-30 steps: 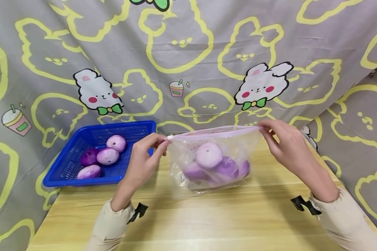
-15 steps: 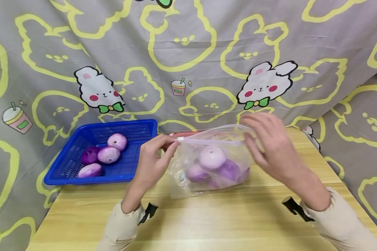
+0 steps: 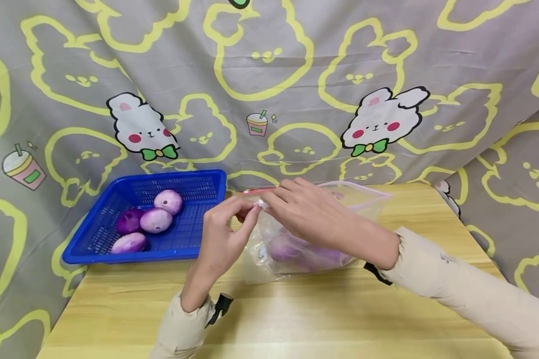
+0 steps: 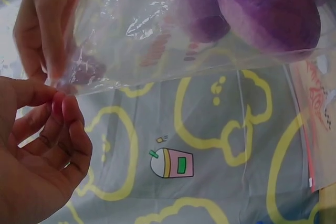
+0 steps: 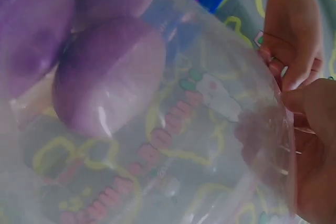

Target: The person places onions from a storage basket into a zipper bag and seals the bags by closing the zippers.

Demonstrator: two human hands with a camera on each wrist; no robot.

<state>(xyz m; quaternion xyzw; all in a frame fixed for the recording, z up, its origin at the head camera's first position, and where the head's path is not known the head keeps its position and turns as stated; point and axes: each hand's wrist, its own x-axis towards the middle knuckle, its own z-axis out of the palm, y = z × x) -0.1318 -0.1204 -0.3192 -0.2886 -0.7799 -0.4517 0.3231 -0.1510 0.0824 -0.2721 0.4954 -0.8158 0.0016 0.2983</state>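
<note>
A clear slider zip bag stands on the table with several red onions inside. My left hand pinches the bag's upper left corner between thumb and index finger. Right beside those fingertips, my right hand reaches across the bag and pinches the white slider on the zip. To the right of the slider the bag's mouth gapes. In the right wrist view, an onion shows through the plastic, and the right thumb and fingers are at the bag's edge. My right hand and forearm hide part of the onions in the head view.
At the left, a blue plastic basket holds several more red onions. Behind the bag lies another bag with a red zip. A grey patterned curtain hangs along the back of the wooden table.
My right hand has let go of the bag's right corner and moved left along the mouth to the slider. The left hand stays at its corner, shifted slightly right.
</note>
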